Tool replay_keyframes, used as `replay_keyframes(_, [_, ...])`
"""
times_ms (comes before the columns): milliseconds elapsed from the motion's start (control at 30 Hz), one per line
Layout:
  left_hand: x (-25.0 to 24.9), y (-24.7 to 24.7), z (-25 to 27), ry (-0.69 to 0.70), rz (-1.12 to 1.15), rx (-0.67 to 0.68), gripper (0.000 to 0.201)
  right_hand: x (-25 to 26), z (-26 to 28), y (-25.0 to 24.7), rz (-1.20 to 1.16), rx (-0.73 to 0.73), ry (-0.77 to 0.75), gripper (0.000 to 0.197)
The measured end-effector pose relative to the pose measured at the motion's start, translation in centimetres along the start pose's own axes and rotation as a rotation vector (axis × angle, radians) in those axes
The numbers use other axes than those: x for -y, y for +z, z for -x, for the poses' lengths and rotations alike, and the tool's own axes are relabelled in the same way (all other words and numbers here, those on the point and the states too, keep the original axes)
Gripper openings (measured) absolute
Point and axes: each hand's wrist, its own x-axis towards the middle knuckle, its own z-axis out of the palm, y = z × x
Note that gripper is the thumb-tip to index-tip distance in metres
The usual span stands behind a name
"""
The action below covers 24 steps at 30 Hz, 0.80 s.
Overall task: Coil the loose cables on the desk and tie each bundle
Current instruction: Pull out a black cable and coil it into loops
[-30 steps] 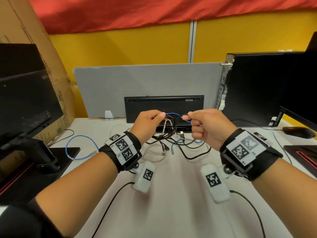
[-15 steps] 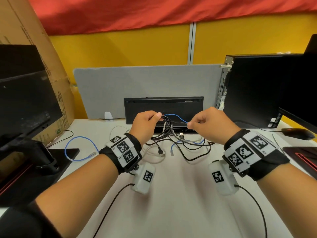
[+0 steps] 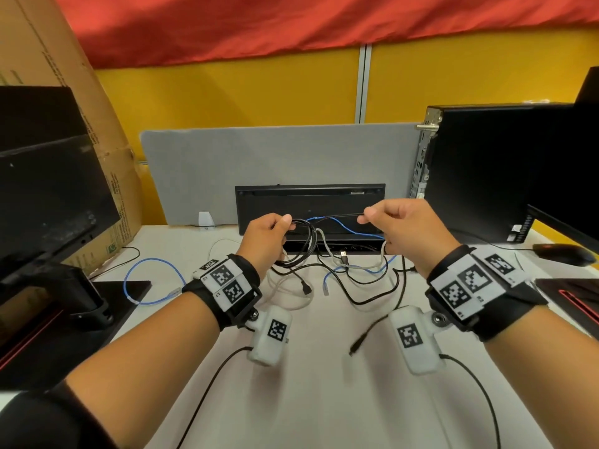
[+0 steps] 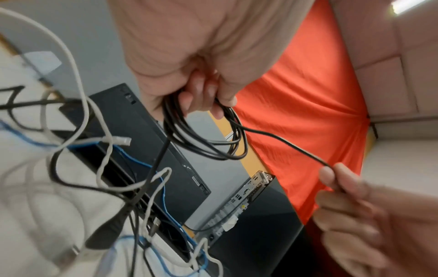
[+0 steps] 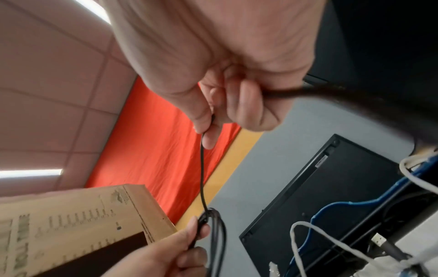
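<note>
My left hand [image 3: 275, 228] [image 4: 203, 97] grips several loops of a thin black cable [image 3: 304, 244] [image 4: 208, 148] above the white desk [image 3: 324, 400]. One strand of that cable [image 3: 327, 217] [image 5: 202, 174] runs taut across to my right hand [image 3: 372, 218] [image 5: 208, 123], which pinches it between thumb and forefinger. The cable's free end [image 3: 356, 345] lies on the desk under my right wrist. Beneath both hands a tangle of blue [image 3: 343, 226], white [image 3: 324, 241] and black cables [image 3: 353, 296] lies loose.
A black keyboard [image 3: 311, 202] leans on a grey divider [image 3: 278, 166] behind the tangle. A blue cable loop [image 3: 152, 280] lies left by a monitor stand [image 3: 77, 299]. A black computer case [image 3: 479, 170], mouse [image 3: 564, 254] and monitor stand right; a cardboard box [image 3: 64, 92] stands far left.
My hands have drawn apart: the right one moved right, pulling a strand of black cable taut from the loops in my left hand. The free end now lies under my right wrist.
</note>
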Motion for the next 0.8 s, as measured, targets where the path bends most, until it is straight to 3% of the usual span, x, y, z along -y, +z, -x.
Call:
replay_keyframes(100, [-0.4, 0.1, 0.9, -0.183, 0.401, 0.089, 0.024, -0.5, 0.1, 0.4, 0.267, -0.037, -0.163, 0.019])
replay_keyframes(200, [-1.0, 0.5, 1.7, -0.260, 0.595, 0.134, 0.021, -1.2, 0.7, 1.0, 0.452, 0.010, -0.207, 0.019])
replay_keyframes(533, [-2.5, 2.0, 3.2, -0.194, 0.581, 0.201, 0.018, -0.4, 1.4, 2.6, 0.447, -0.110, -0.375, 0.018])
replay_keyframes(667, [-2.9, 1.9, 3.8, -0.180, 0.596, 0.258, 0.017, -0.5, 1.1, 1.9, 0.344, -0.217, -0.339, 0.015])
replay_keyframes(800, [-3.2, 2.5, 4.2, -0.172, 0.712, 0.271, 0.020, -0.4, 1.4, 2.8, -0.188, -0.209, -0.106, 0.012])
